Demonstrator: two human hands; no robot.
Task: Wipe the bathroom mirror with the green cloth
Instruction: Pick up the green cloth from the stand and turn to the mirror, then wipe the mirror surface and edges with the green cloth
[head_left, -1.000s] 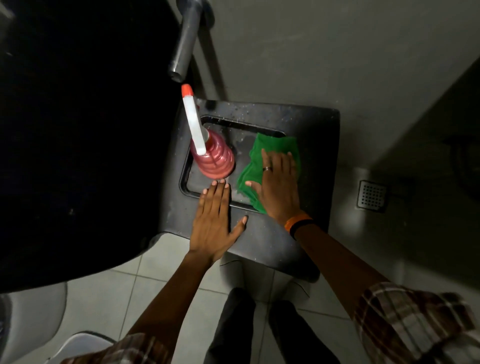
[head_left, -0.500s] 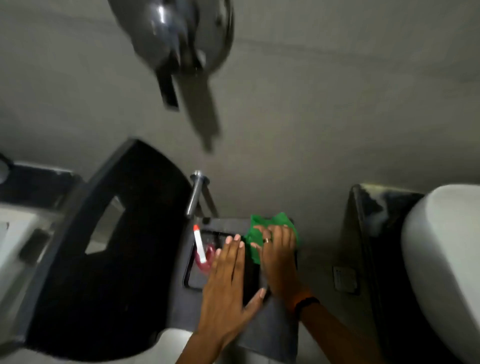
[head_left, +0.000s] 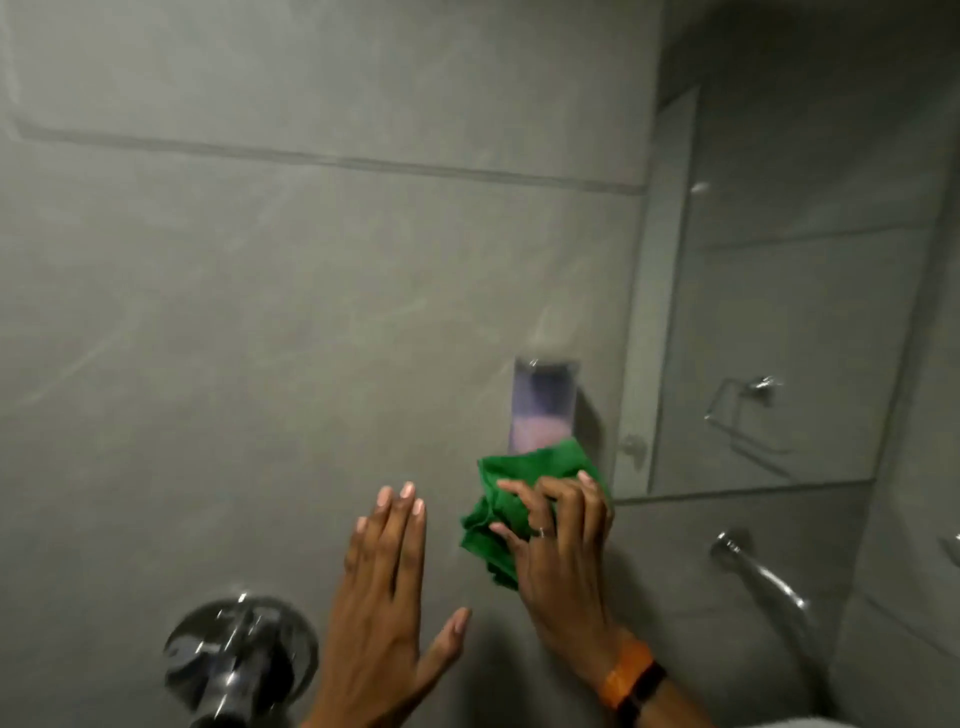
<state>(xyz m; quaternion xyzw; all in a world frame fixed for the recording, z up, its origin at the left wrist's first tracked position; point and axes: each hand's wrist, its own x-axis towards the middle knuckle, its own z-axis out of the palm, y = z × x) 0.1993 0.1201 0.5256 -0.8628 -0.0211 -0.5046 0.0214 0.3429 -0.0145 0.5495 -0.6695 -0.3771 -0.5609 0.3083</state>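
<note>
The green cloth (head_left: 498, 512) is bunched in my right hand (head_left: 563, 561), which grips it in front of the grey tiled wall, low and right of centre. My left hand (head_left: 387, 613) is raised flat beside it, fingers spread, holding nothing. The bathroom mirror (head_left: 769, 322) hangs on the wall at the right; its lower left corner lies just right of the cloth. It reflects grey tiles and a chrome holder. The cloth is apart from the glass.
A clear wall-mounted dispenser (head_left: 543, 405) with pale liquid sits just above the cloth. A round chrome valve (head_left: 239, 660) juts from the wall at lower left. A chrome spout (head_left: 763, 577) curves out at lower right below the mirror.
The view has swung up from the dark stand and pink bottle to the wall. My right hand has lifted the green cloth off the stand; my left hand rose alongside it.
</note>
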